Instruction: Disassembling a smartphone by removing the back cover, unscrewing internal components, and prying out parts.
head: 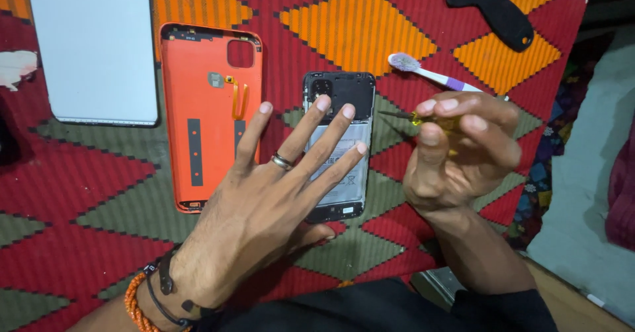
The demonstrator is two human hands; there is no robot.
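your left hand point(264, 206) lies spread and empty over the opened phone point(337, 147), whose long axis runs away from you, while your right hand point(463, 147), just to its right, pinches a small screwdriver point(413, 117) with its tip aimed left at the phone's top.

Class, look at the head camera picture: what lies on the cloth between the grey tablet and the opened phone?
In the head view, the orange back cover lies inside-up between the grey tablet and the opened phone, on the patterned cloth.

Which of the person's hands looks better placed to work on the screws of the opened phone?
The right hand, probably: it grips the small screwdriver, tip aimed at the opened phone. The left hand lies spread over the phone, holding nothing.
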